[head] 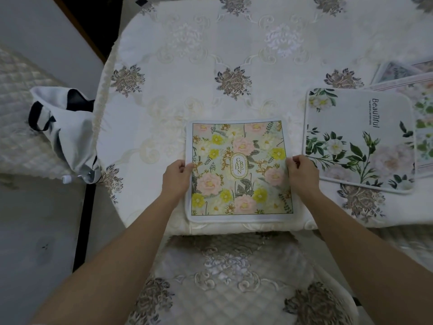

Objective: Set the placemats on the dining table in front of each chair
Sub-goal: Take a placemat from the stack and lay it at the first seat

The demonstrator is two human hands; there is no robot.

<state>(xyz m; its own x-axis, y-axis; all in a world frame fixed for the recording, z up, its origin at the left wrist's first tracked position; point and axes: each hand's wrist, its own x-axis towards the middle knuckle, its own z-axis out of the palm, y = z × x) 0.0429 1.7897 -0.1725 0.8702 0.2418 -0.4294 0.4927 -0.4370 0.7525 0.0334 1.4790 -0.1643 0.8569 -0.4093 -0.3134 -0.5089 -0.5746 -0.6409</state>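
Left hand [177, 175] and right hand [303, 172] pinch placemat [239, 146] side edges. Wrist-side edge near worktop [210, 66] lip; pulling back likely leaves overhang.

Cream embroidered cloth [234, 43] covering the surface [145, 127], square floral-printed placemat [239, 170] looking smooth and matt, quilted cream cloth chair cover [234, 277] showing raised stitching

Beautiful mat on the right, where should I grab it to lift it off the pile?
Pinch its left edge, coming from the left. The mat lies flat on other mats, and that edge sits free on the cloth, closest to the right hand.
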